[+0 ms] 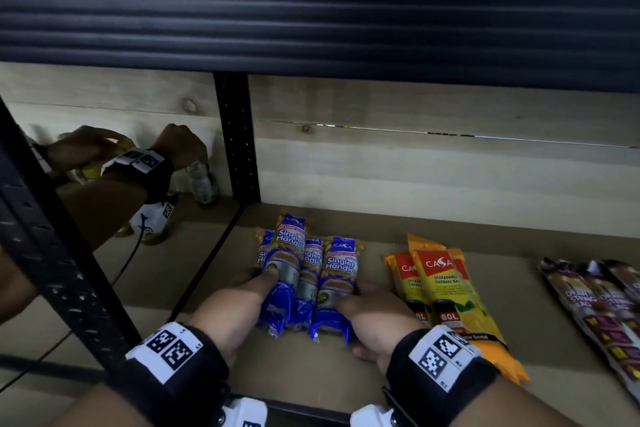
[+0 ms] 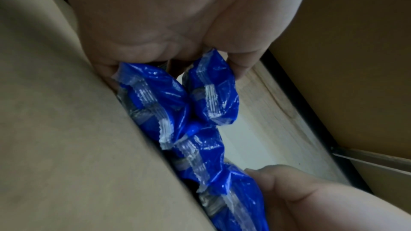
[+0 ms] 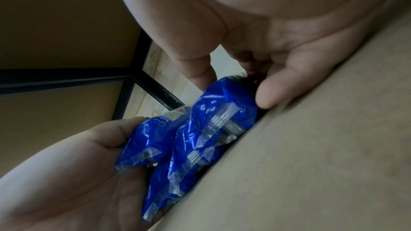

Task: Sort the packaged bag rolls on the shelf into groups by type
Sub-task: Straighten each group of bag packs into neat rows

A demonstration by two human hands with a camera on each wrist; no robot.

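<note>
Several blue "Singlet Handle" bag rolls (image 1: 341, 267) lie bunched side by side on the brown shelf board (image 1: 311, 367). My left hand (image 1: 258, 282) grips the bunch from the left, thumb over a roll. My right hand (image 1: 360, 295) grips it from the right, thumb on the outermost roll. In the left wrist view the left hand (image 2: 169, 59) curls over the blue rolls' crimped ends (image 2: 200, 147). The right wrist view shows the right hand (image 3: 233, 80) pinching a blue roll (image 3: 222, 111). Yellow-orange "Casa" degradable bag rolls (image 1: 446, 288) lie just right of my right hand. Purple drawstring bag rolls (image 1: 595, 305) lie at the far right.
A black upright post (image 1: 239, 135) divides this bay from the left one, where another person's hands (image 1: 104, 149) handle bottles (image 1: 204, 184). A black front post (image 1: 59, 253) stands at the left. The dark shelf above (image 1: 311, 10) overhangs. Pale wood boards form the back wall.
</note>
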